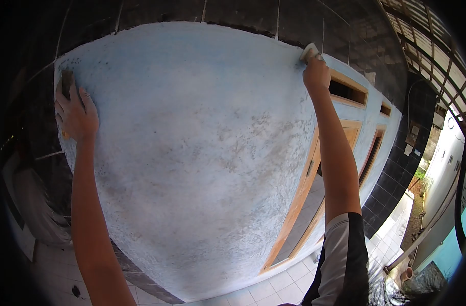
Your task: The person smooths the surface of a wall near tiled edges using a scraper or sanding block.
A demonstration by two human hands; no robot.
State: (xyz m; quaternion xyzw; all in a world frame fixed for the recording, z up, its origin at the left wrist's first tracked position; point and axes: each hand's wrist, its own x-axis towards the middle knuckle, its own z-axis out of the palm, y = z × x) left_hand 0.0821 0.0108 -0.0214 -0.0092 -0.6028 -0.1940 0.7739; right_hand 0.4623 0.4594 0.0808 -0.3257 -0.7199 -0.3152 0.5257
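Observation:
A light blue wall [192, 127] with grey, mottled patches fills the middle of the view, edged by dark tiles. At its upper right, my right hand [316, 74] grips a small pale block [309, 52] against the wall, just below the dark tile border. My left hand [79, 113] rests against the wall's left edge, fingers apart and pointing up. Under or between its fingers is a dark patch, too unclear to name, and a bit of yellow shows beside the palm.
Wood-framed vents [348, 87] and a tall wooden frame [294, 199] stand right of the wall. Dark tiles [243, 13] run along the top. White floor tiles [279, 281] lie below. A slatted roof [432, 35] and a pot [407, 274] are at the right.

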